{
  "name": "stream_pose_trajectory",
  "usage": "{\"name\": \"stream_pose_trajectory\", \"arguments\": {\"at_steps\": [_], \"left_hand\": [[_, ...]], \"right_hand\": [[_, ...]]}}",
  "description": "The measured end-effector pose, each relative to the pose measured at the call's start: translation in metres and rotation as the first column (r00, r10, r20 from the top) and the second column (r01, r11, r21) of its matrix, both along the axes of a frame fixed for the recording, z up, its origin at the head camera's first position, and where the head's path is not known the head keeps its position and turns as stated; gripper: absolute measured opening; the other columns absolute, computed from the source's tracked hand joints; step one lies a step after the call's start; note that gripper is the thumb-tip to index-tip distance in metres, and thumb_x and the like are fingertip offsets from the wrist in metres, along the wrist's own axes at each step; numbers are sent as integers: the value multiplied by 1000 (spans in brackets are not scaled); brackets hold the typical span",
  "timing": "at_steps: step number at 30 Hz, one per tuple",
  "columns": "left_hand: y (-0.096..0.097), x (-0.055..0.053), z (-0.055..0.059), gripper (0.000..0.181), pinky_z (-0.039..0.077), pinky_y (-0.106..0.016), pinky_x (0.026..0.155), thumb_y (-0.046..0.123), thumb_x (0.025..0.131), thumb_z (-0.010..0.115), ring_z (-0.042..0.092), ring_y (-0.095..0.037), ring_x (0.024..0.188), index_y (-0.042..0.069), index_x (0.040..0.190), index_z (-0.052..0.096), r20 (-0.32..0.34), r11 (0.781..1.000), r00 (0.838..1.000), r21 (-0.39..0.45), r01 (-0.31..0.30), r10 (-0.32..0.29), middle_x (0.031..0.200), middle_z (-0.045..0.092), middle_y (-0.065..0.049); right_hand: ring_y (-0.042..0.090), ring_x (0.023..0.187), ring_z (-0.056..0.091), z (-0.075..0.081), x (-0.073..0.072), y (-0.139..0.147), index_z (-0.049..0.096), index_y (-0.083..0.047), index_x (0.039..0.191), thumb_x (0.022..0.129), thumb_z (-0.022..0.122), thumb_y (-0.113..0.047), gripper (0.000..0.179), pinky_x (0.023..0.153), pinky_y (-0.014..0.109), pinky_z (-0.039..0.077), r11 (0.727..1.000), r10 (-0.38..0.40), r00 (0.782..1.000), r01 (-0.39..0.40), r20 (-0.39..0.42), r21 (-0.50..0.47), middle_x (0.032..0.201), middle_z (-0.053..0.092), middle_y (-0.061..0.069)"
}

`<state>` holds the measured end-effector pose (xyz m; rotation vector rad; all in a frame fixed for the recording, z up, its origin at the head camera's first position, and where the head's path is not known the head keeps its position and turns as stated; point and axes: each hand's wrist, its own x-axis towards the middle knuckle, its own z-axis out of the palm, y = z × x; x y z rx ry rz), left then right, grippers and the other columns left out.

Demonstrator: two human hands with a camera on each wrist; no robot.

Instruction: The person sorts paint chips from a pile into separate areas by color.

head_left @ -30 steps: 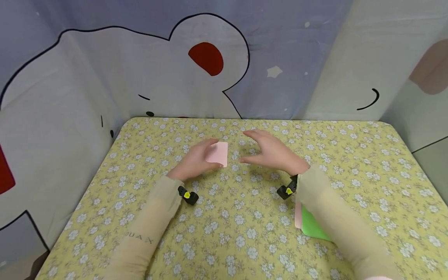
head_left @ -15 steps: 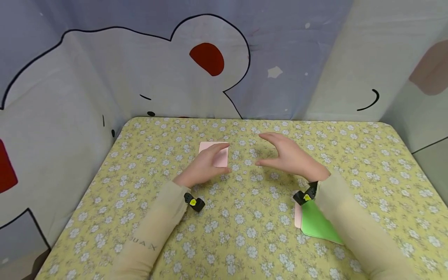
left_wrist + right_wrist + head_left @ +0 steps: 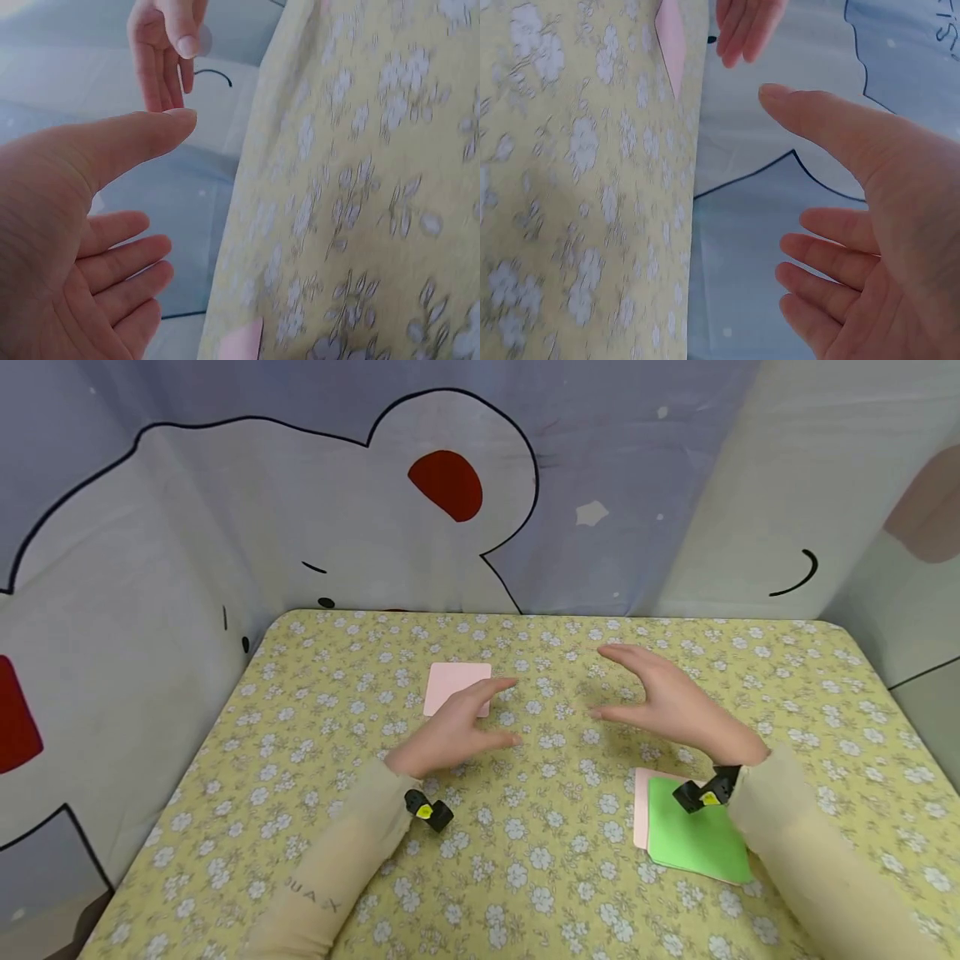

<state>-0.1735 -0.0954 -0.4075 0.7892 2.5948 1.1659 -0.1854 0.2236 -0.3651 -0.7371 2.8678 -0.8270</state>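
Head view: two bare hands out over the surface (image 3: 510,835), which is covered in yellow floral cloth. Left hand (image 3: 453,735): fingers spread, thumb apart, nothing held. It overlaps the near right corner of a flat pink square with rounded corners (image 3: 448,681), material unclear, lying near the far edge, left of that edge's middle. Right hand (image 3: 671,703): fingers likewise spread and holding nothing, farther toward the right edge. Nearer me and to the right, a flat bright green square (image 3: 693,839) lies on a flat pink sheet (image 3: 641,814) that sticks out past its left side. The right hand's black wrist camera (image 3: 705,789) overlaps the green from this angle; can't tell how much clearance.

Risk, my read: right sleeve or camera hangs over that pile; if it dips, it could drag the green square askew. The layers look loose and uneven already.

Left wrist view: palm and fingers relaxed, grasping nothing. A pink corner shows low in frame, apart from the hand.

Right wrist view: fingers loose, nothing in them. The far pink square sits well apart. If someone goes for it, I'd expect trouble: it's flat and thin, so fingertips may slide it instead of lifting an edge.
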Motion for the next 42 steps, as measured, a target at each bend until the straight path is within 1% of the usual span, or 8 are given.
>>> {"name": "stream_pose_trajectory", "arguments": {"at_steps": [5,10,12,17,22,26,35,42], "left_hand": [[7,5,-1,80,37,-41,115,30,92,79,34,-20,146,16,159,37,-1,1000,1000,10,23,-23,161,35,-2],[13,12,-7,80,31,-40,118,32,93,77,31,-21,147,15,159,36,-5,999,1000,-31,30,-30,161,36,-5],[15,15,-10,80,31,-40,118,34,93,77,31,-20,147,15,159,36,-11,998,999,-52,39,-40,161,35,-5],[20,21,-14,79,31,-39,118,35,92,78,34,-20,146,14,158,39,-34,995,997,-79,65,-68,160,37,-7],[27,27,-17,80,29,-37,119,37,92,77,35,-18,145,12,157,39,-57,989,993,-110,101,-107,159,39,-5],[35,33,-17,81,26,-35,120,38,93,76,31,-19,147,12,158,37,-59,982,986,-121,146,-153,161,37,-7],[67,38,-12,86,29,-34,118,40,90,79,36,-17,144,11,159,36,-85,970,973,-133,204,-216,159,39,-4],[96,42,-9,90,22,-30,120,46,90,77,30,-15,147,10,159,34,-121,942,946,-191,276,-302,161,36,-5]], "right_hand": [[41,146,28,-1,11,18,36,-10,159,85,84,-42,94,113,66,28,1000,-24,1000,24,6,-1,161,32,17],[45,144,30,-6,21,36,36,-8,159,79,86,-50,103,109,70,31,1000,-24,999,23,26,11,159,33,22],[47,142,32,-8,26,42,36,-7,158,79,87,-49,103,108,71,32,1000,-26,999,25,33,10,158,34,23],[50,141,31,-14,39,58,35,-8,159,77,88,-48,105,104,74,32,999,-52,998,51,46,15,157,34,26],[53,139,31,-19,51,74,34,-10,160,72,88,-57,114,99,77,35,995,-96,993,94,66,33,157,32,27],[56,138,30,-23,60,83,35,-8,159,67,89,-62,120,96,80,34,992,-121,989,117,81,48,156,31,31],[58,133,35,-31,79,92,38,-3,155,61,91,-63,123,93,80,37,992,-125,986,121,110,43,152,36,31],[56,131,40,-39,94,97,40,0,153,60,92,-62,124,93,78,39,993,-118,987,116,113,28,149,41,30]]}}
